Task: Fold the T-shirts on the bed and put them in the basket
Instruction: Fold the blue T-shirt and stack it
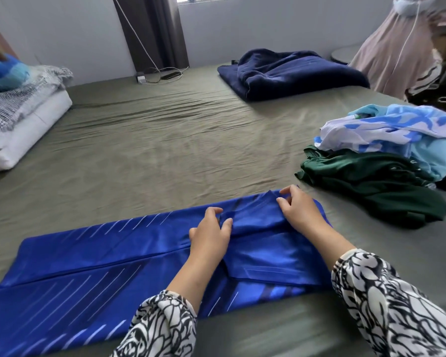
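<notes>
No writing or brand can be read on any cloth here. No basket shows in the view.

The blue T-shirt lies flat on the bed, near the front edge, w/ thin white slanted stripes on it. It is folded into a long strip. Its long side runs from the low left up to the right, where the hands are.

Left hand sits on the shirt's mid part, thumb & fingers pinching a small fold of blue cloth. Right hand is at the shirt's right end, fingers curled, gripping the top edge of a folded flap. Both arms wear black & white patterned sleeves.

To the right, apart from the blue shirt, is a heap of clothes: a dark green shirt lies in front, w/ a light blue & white patterned shirt on top behind it.

Far back on the bed is a folded navy blanket. At left, pillows are stacked. A white cable & charger lie by the wall under a dark curtain.
</notes>
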